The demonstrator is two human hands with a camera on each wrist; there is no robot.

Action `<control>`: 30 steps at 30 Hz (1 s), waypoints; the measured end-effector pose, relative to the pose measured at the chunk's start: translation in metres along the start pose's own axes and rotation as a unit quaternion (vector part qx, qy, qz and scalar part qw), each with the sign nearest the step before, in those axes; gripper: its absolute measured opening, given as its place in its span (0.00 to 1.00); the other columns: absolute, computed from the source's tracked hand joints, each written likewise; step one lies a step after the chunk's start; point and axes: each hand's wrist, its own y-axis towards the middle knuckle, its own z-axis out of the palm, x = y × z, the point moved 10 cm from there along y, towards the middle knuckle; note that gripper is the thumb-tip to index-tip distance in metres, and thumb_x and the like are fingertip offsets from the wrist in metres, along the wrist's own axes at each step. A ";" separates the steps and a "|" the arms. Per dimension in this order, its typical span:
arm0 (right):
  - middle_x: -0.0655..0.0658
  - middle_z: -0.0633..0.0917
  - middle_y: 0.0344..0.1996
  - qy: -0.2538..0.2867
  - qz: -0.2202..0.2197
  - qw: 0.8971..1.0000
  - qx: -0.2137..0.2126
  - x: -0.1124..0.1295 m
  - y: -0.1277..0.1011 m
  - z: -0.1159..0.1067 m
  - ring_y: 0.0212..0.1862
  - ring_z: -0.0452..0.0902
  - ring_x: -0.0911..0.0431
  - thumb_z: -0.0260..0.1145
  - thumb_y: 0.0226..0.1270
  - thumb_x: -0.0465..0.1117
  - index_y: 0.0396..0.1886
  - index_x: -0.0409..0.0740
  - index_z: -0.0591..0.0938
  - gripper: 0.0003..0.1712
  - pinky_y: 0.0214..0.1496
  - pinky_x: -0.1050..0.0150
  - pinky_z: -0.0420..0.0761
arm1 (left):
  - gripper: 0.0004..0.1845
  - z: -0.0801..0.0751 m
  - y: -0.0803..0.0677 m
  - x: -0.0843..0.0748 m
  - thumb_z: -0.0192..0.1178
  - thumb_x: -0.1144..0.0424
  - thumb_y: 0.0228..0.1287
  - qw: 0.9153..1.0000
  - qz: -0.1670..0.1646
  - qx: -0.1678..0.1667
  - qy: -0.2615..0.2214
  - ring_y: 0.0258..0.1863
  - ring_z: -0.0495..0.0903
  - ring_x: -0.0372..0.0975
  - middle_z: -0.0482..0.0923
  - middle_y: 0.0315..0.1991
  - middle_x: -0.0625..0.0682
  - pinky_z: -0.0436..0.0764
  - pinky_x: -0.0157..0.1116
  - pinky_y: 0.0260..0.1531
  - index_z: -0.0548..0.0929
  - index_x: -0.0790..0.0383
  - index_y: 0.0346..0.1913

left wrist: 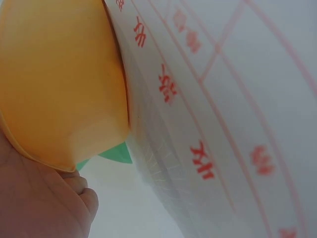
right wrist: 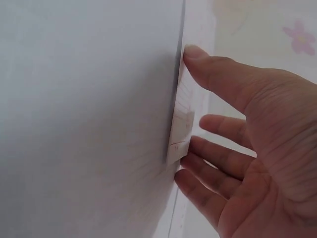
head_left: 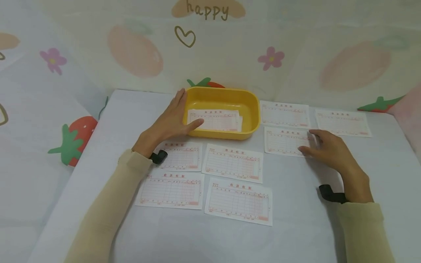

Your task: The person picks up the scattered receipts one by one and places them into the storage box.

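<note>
My left hand holds the left end of a yellow plastic basin, its thumb over the near rim and its fingers along the left side. Receipt slips printed in red lie in the basin. In the left wrist view, fingers bend round the basin's outer wall. At the right end of another receipt slip, right of the basin, my right hand grips the paper, thumb at the near edge and index finger at the far corner. The right wrist view shows its thumb and fingertips against this slip's edge.
Two receipt slips lie farther back on the right, one behind the gripped slip and one beyond the right hand. Several more, such as this slip, lie in front of the basin on the white-covered table. A patterned cloth hangs behind.
</note>
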 end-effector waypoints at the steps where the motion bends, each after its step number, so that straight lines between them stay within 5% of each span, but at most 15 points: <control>1: 0.20 0.69 0.74 -0.003 0.003 1.000 0.001 0.000 -0.001 0.000 0.75 0.63 0.25 0.76 0.68 0.54 0.75 0.28 0.68 0.48 0.76 0.27 0.64 | 0.65 0.000 0.000 0.000 0.53 0.25 0.67 1.000 0.001 0.000 -0.001 0.89 0.31 0.48 0.23 0.89 0.53 0.44 0.53 0.88 0.29 0.57 0.86; 15: 0.19 0.73 0.70 -0.007 -0.002 1.000 -0.027 0.007 -0.005 -0.005 0.69 0.70 0.26 0.77 0.67 0.46 0.76 0.29 0.70 0.45 0.70 0.26 0.70 | 0.65 -0.001 0.001 -0.001 0.54 0.25 0.67 1.000 0.005 -0.001 -0.002 0.89 0.31 0.49 0.24 0.89 0.54 0.45 0.53 0.88 0.29 0.58 0.86; 22: 0.20 0.77 0.67 0.012 -0.013 0.999 -0.049 0.008 -0.005 -0.009 0.65 0.73 0.26 0.72 0.70 0.37 0.71 0.26 0.75 0.33 0.65 0.26 0.73 | 0.65 -0.001 0.000 -0.001 0.54 0.26 0.67 1.000 0.002 -0.001 -0.002 0.89 0.32 0.49 0.25 0.89 0.54 0.45 0.54 0.88 0.29 0.58 0.86; 30: 0.23 0.82 0.62 0.022 -0.016 0.999 -0.047 0.004 -0.006 -0.013 0.59 0.78 0.31 0.67 0.76 0.40 0.68 0.29 0.79 0.27 0.55 0.35 0.81 | 0.65 0.000 0.001 -0.001 0.54 0.25 0.67 1.000 0.006 -0.003 0.002 0.89 0.31 0.49 0.25 0.89 0.54 0.45 0.53 0.88 0.29 0.58 0.86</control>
